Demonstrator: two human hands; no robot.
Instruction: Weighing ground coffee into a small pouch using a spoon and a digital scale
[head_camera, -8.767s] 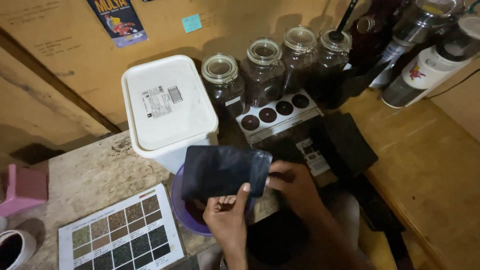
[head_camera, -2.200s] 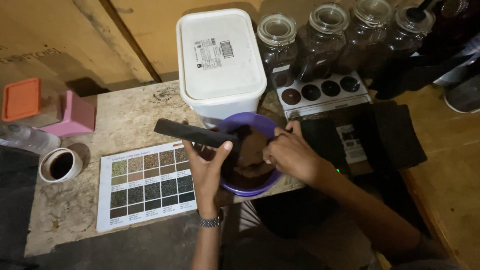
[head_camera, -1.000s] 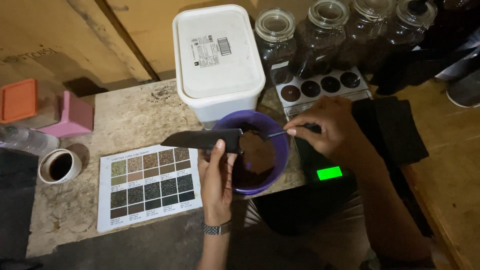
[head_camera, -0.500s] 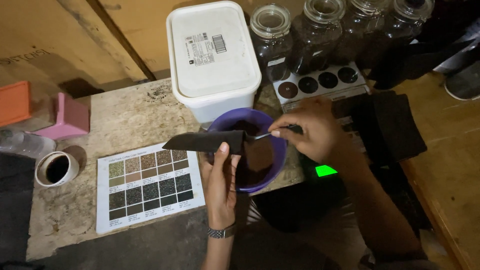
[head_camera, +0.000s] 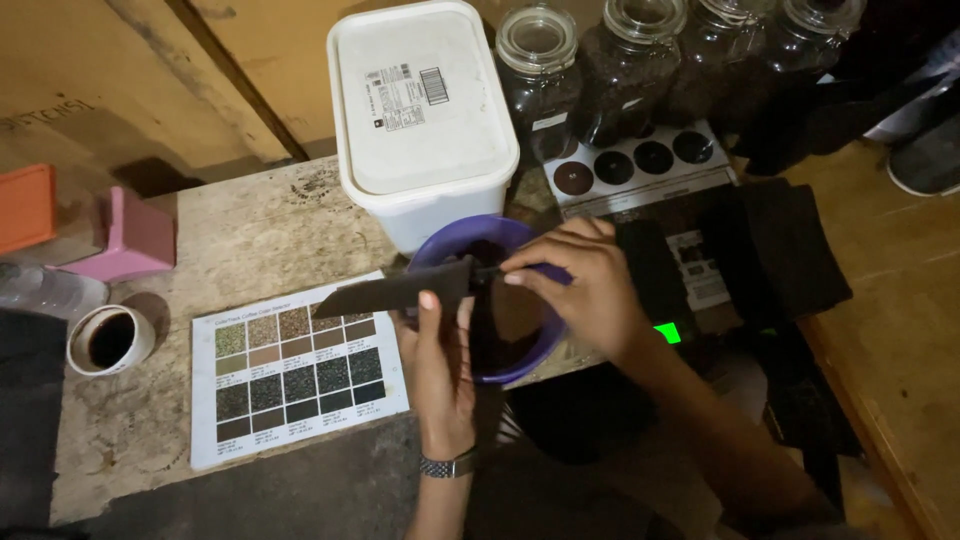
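Black pouch held flat over purple bowl, both hands on it.

White lidded tub (head_camera: 425, 120) far centre; glass jars (head_camera: 610, 60) of dark beans to its right. Purple bowl (head_camera: 505, 300) holds dark grounds; white cup (head_camera: 110, 340), near left, dark liquid. Left hand (head_camera: 440, 365) grips the black pouch (head_camera: 400, 290) from below; right hand (head_camera: 580, 290) pinches its right end. Since half a second ago, right hand has shifted left, closer to the pouch mouth.

At mid-frame I hold a flat black pouch (head_camera: 400, 291) level over the rim of a purple bowl (head_camera: 540, 350), its mouth toward the bowl, which sits just below the white tub and holds something dark.
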